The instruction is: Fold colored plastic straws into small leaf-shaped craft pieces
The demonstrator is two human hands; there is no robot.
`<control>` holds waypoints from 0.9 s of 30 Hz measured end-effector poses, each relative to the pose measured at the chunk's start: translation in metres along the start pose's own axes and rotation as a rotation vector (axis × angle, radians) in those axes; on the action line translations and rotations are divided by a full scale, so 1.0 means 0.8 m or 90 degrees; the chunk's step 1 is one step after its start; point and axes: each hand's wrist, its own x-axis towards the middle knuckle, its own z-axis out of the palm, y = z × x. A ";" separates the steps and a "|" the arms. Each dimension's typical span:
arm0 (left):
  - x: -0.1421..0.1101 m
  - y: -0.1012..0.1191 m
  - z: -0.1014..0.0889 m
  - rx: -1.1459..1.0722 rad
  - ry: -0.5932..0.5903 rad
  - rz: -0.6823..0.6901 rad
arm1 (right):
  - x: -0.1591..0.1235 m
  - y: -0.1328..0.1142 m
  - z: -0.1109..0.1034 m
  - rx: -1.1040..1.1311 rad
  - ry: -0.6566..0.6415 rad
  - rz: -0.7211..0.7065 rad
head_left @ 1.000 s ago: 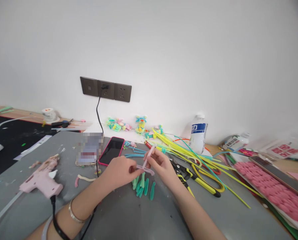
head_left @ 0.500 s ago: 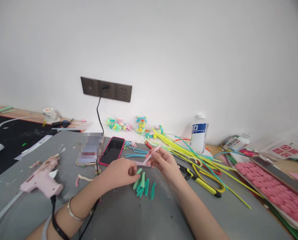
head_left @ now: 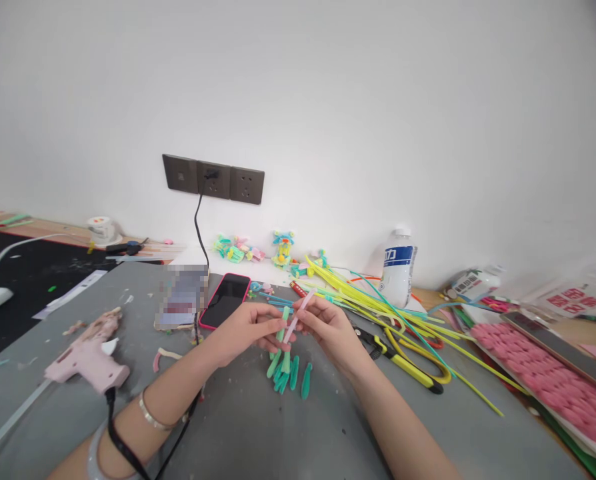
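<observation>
My right hand (head_left: 328,327) is closed in a pinch on a pink pipe cleaner (head_left: 305,301), which slants down to the left towards my other hand. In my left hand (head_left: 253,327) a light green pipe cleaner piece (head_left: 285,312) stands upright between the fingers, right beside the pink one. Whether the two pieces touch is too small to tell. Just below the hands, on the grey mat (head_left: 258,427), lies a small cluster of folded green pipe cleaner pieces (head_left: 305,381).
A pink glue gun (head_left: 91,360) lies at left, its black cord passing by my left forearm. Behind my hands is a pink-edged phone (head_left: 227,301). To the right are yellow-handled pliers (head_left: 403,363), long yellow pipe cleaners (head_left: 361,293) and a white bottle (head_left: 398,267).
My left hand has taken up a light green piece and raised it beside the pink pipe cleaner. The pink one, stretched between both hands before, now slants from my right hand.
</observation>
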 end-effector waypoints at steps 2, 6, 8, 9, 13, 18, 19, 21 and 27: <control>0.000 -0.001 0.001 -0.008 -0.009 -0.006 | 0.000 0.000 0.001 -0.008 0.002 -0.005; -0.001 0.000 0.003 -0.009 -0.021 -0.017 | 0.000 0.000 0.002 -0.015 0.004 -0.009; -0.001 0.000 0.003 -0.007 -0.027 -0.019 | 0.000 0.001 0.002 -0.016 0.004 -0.009; -0.001 0.000 0.003 -0.007 -0.029 -0.017 | 0.000 0.001 0.002 -0.017 0.004 -0.009; -0.003 0.002 0.005 -0.014 -0.037 -0.012 | 0.000 0.001 0.001 -0.025 -0.001 -0.010; -0.004 0.004 0.006 -0.026 -0.042 -0.029 | -0.001 0.001 0.001 -0.022 -0.016 -0.010; -0.004 0.004 0.007 -0.027 -0.044 -0.035 | -0.001 0.001 0.002 -0.020 -0.022 -0.011; -0.004 0.004 0.007 -0.032 -0.049 -0.045 | -0.001 0.002 0.002 -0.021 -0.036 -0.015; -0.005 0.004 0.005 -0.033 -0.057 -0.044 | -0.002 -0.008 -0.001 -0.055 -0.063 -0.039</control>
